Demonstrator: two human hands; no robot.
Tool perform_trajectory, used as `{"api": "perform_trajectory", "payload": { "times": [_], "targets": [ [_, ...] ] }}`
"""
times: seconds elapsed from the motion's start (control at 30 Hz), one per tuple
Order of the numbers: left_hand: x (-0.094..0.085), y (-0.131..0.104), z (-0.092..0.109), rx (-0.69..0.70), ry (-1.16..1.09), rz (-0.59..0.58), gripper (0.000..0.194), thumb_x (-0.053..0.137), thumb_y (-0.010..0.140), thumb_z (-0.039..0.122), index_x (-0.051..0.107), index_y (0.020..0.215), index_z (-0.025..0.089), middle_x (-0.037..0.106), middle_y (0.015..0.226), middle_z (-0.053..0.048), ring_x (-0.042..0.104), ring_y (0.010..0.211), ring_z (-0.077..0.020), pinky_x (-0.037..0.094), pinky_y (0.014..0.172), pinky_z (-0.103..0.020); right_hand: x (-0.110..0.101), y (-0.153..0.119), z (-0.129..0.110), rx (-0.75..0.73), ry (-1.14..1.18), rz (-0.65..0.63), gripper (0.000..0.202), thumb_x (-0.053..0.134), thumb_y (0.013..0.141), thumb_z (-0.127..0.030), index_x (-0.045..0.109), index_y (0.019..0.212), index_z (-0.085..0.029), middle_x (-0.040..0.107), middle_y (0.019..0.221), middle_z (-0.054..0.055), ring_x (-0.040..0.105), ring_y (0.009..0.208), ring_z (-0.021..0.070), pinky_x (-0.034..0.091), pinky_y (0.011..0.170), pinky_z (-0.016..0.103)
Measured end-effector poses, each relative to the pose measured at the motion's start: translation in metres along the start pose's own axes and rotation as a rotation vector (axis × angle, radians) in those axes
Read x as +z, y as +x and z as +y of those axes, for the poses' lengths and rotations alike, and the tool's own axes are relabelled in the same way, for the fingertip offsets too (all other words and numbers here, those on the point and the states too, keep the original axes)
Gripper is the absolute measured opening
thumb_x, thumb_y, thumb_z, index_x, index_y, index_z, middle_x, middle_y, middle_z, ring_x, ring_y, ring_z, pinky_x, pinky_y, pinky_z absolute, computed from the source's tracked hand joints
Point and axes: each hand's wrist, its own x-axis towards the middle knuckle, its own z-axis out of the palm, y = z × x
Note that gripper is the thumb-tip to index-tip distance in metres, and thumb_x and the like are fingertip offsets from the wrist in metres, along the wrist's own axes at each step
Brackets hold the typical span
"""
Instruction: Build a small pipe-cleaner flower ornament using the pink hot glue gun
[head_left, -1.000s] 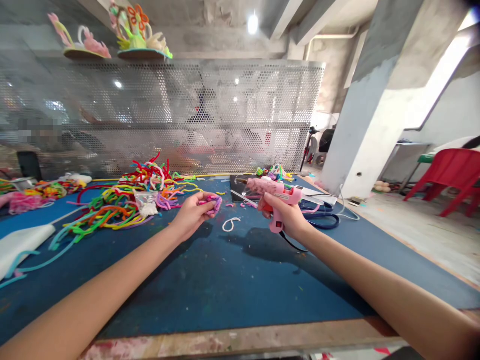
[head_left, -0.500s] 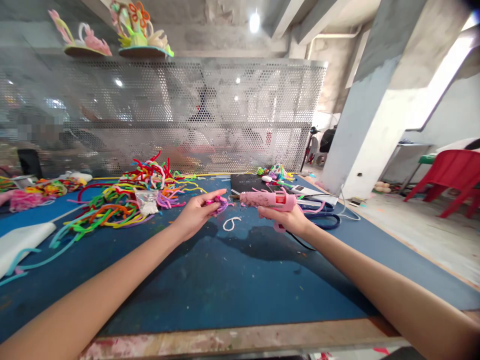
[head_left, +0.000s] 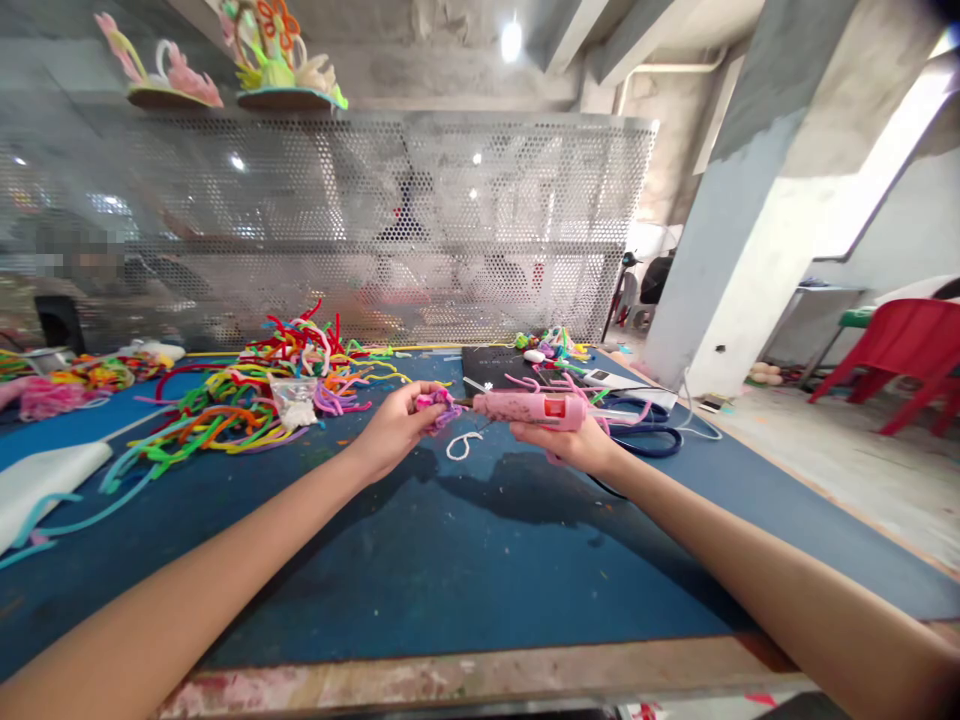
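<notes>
In my left hand (head_left: 396,428) is a small pink and purple fuzzy piece (head_left: 441,408), apparently twisted pipe cleaner, pinched between thumb and fingers. A pink hot glue gun (head_left: 529,408) lies level in my right hand (head_left: 574,440), fingers wrapped round its handle. Its nozzle points left and meets or nearly meets the fuzzy piece; contact is hard to make out. On the blue table mat just below, a white pipe cleaner loop (head_left: 463,446) lies between my hands.
A heap of coloured pipe cleaners (head_left: 217,405) spreads at left, with a clear plastic bag (head_left: 294,402) on it. Behind the glue gun are a black flat box (head_left: 487,366) and dark blue cable (head_left: 649,442). A perforated metal screen (head_left: 360,230) stands along the back.
The glue gun has moved slightly left and turned more level, bringing its nozzle to the fuzzy piece. My left fingers have curled in closer around that piece.
</notes>
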Motion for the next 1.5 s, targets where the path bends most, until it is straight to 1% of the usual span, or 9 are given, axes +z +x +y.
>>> {"api": "perform_trajectory", "payload": {
  "times": [0.53,0.63,0.73,0.8,0.9,0.97,1.0,1.17,1.5],
  "targets": [
    [-0.004,0.003,0.0,0.046,-0.01,-0.012,0.025,0.075,0.066,0.017,0.059,0.085,0.013,0.059,0.07,0.001,0.051,0.059,-0.0073,0.039,0.055,-0.019,-0.001,0.001,0.005,0.033,-0.056,0.004,0.04,0.059,0.079,-0.036,0.065,0.117,-0.023,0.065,0.118,0.004,0.06,0.11,0.0253,0.048,0.096,0.043],
    [-0.004,0.003,0.001,0.064,-0.018,-0.001,0.026,0.076,0.065,0.017,0.058,0.085,0.014,0.059,0.069,0.001,0.051,0.059,-0.0077,0.039,0.053,-0.018,-0.003,0.001,0.002,-0.005,-0.283,0.019,0.035,0.06,0.079,-0.038,0.068,0.11,-0.024,0.071,0.097,0.005,0.064,0.094,0.0243,0.051,0.085,0.039],
    [-0.003,0.002,0.005,0.095,-0.04,0.009,0.027,0.076,0.064,0.017,0.058,0.084,0.014,0.06,0.069,0.001,0.051,0.058,-0.0077,0.039,0.051,-0.018,-0.003,0.001,0.003,-0.026,-0.631,0.064,0.024,0.063,0.075,-0.042,0.074,0.084,-0.022,0.066,0.068,0.005,0.062,0.069,0.0214,0.049,0.068,0.035],
    [-0.002,0.002,0.007,0.127,-0.039,0.024,0.026,0.076,0.064,0.016,0.058,0.083,0.014,0.06,0.069,0.001,0.051,0.058,-0.0075,0.039,0.052,-0.018,-0.002,0.002,0.004,-0.012,-0.705,0.09,0.024,0.062,0.076,-0.042,0.074,0.081,-0.021,0.066,0.067,0.005,0.062,0.067,0.0208,0.048,0.066,0.034],
    [-0.002,0.002,0.008,0.172,-0.025,0.065,0.025,0.076,0.064,0.015,0.059,0.082,0.015,0.06,0.071,0.001,0.053,0.06,-0.0078,0.04,0.054,-0.018,-0.002,0.002,0.005,-0.039,-0.494,0.095,0.032,0.056,0.083,-0.038,0.069,0.108,-0.023,0.071,0.097,0.005,0.065,0.093,0.0238,0.049,0.085,0.037],
    [-0.002,0.002,0.008,0.189,-0.031,0.086,0.025,0.076,0.064,0.016,0.058,0.083,0.015,0.06,0.072,0.001,0.054,0.062,-0.0079,0.041,0.055,-0.018,-0.003,0.002,0.005,-0.101,-0.28,0.059,0.037,0.054,0.085,-0.037,0.064,0.118,-0.024,0.066,0.118,0.003,0.059,0.112,0.024,0.045,0.098,0.038],
    [-0.003,0.002,0.008,0.192,-0.037,0.09,0.026,0.076,0.064,0.016,0.058,0.083,0.015,0.06,0.072,0.001,0.054,0.062,-0.008,0.041,0.055,-0.018,-0.003,0.002,0.005,-0.116,-0.209,0.043,0.038,0.055,0.084,-0.037,0.063,0.119,-0.024,0.063,0.122,0.001,0.056,0.117,0.0242,0.044,0.101,0.039],
    [-0.002,0.003,0.005,0.178,-0.042,0.071,0.026,0.076,0.063,0.017,0.058,0.083,0.015,0.061,0.073,0.001,0.055,0.064,-0.0086,0.042,0.057,-0.018,0.0,-0.001,-0.002,-0.065,-0.164,0.041,0.035,0.059,0.082,-0.033,0.066,0.116,-0.025,0.066,0.118,0.002,0.06,0.112,0.0272,0.047,0.099,0.044],
    [-0.004,0.002,-0.002,0.186,0.052,0.0,0.024,0.075,0.066,0.021,0.061,0.086,0.017,0.061,0.075,0.001,0.053,0.062,-0.0088,0.041,0.056,-0.019,0.003,-0.002,-0.003,-0.015,-0.127,0.026,0.038,0.058,0.083,-0.034,0.064,0.118,-0.022,0.065,0.119,0.005,0.062,0.107,0.0261,0.049,0.096,0.043]
  ]
}}
